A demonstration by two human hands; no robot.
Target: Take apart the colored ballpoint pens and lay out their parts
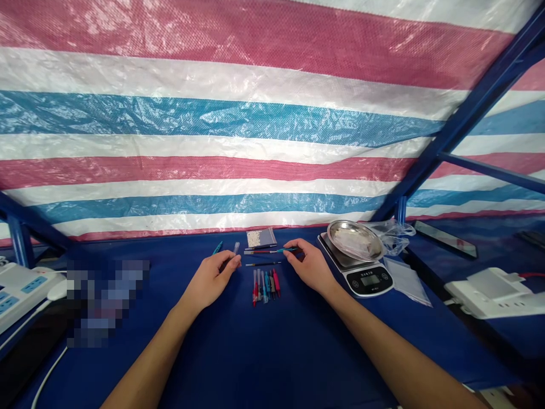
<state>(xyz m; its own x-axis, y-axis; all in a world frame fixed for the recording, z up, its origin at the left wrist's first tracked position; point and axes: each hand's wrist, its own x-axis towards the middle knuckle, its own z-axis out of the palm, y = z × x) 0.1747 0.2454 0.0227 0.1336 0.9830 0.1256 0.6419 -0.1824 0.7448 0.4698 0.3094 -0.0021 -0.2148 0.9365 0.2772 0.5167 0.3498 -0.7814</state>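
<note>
My left hand (216, 276) is closed in a pinch, and a clear pen barrel (237, 247) stands up from its fingertips. Behind its knuckles a teal pen piece (218, 247) shows; whether the hand touches it I cannot tell. My right hand (307, 264) pinches a teal pen part (286, 250) between thumb and fingers. Thin pen refills (259, 251) lie between the hands, with one dark refill (263, 263) nearer me. Closer still is a row of several pens (266, 285) in red, clear, teal, black and pink.
A small bag of white pellets (260, 237) lies at the back. On the right stand a digital scale (369, 279) with a metal bowl (356, 241), plastic bags (409, 279), a phone (445, 239) and a white power adapter (496, 292). A power strip (25, 287) sits at left.
</note>
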